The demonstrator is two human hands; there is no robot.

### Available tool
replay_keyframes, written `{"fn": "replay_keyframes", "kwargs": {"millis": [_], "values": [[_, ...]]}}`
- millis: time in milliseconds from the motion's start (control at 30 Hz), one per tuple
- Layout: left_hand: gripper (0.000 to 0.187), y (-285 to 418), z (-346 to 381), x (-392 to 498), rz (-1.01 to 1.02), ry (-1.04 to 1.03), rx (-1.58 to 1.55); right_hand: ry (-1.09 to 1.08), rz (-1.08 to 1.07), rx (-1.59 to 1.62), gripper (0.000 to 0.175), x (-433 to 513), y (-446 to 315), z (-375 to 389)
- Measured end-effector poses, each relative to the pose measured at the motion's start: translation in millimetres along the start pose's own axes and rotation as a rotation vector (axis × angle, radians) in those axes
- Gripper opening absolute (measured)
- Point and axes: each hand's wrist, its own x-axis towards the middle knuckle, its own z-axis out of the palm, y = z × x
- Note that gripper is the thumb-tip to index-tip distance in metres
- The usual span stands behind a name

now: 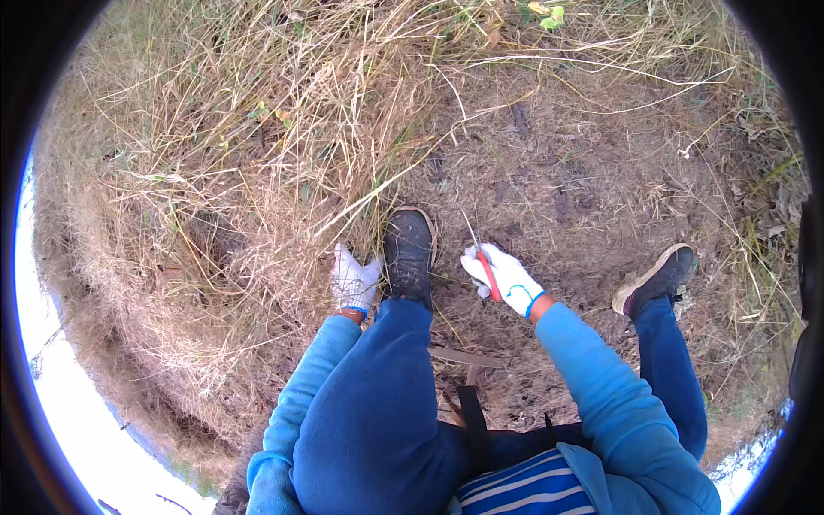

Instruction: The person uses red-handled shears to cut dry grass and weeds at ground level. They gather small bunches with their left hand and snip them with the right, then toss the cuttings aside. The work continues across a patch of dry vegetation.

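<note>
My left hand (pixel 355 278), in a white knitted glove with a blue cuff edge, is at the edge of the dry grass (pixel 277 187), left of my dark shoe (pixel 409 254). Its thumb is spread from the fingers, and some stems cross in front of it; whether it grips any cannot be told. My right hand (pixel 505 277), gloved alike, is closed around the red handle of a cutting tool (pixel 489 277) with a thin metal blade. The blade points up and slightly left over bare soil. Which kind of cutting tool it is cannot be told.
Long dry grass lies thick at the left and top. Trampled soil (pixel 579 167) with short straw spreads to the right. My other shoe (pixel 658 277) rests at the right. A flat brownish strip (pixel 467 357) lies on the ground between my legs, near a black strap (pixel 473 412).
</note>
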Motion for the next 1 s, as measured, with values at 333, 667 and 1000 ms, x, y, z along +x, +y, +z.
{"fn": "replay_keyframes", "kwargs": {"millis": [333, 667, 1000], "values": [[0.072, -12, 30, 7, 0.213, 0.244, 0.228, -0.004, -0.030, -0.048, 0.033, 6, 5, 5], [0.066, -20, 23, 26, 0.193, -0.054, 0.088, -0.026, -0.068, 0.071, 0.032, 11, 9, 5], [0.039, -70, 15, 28, 0.091, -0.034, -0.638, 0.002, -0.062, 0.062, 0.034, 13, 6, 2]]}}
